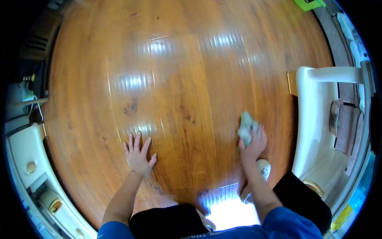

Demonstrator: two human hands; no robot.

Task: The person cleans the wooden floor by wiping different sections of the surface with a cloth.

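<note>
My left hand [139, 154] lies flat on the wooden floor [187, 95], its fingers spread and nothing under them that I can see. To the right, my right hand [254, 143] is closed around a pale green and grey cloth [246, 128], which is bunched up against the floor. Motion smears both the cloth and the fingers holding it. Just below that hand, a white clog [264, 169] with dark holes shows beside my forearm.
White drawers [30, 153] stand at the left, one partly pulled out. A white piece of furniture with a curved arm [318, 119] is at the right. A green object [309, 4] sits at the top right. Light glares off the floor in several places.
</note>
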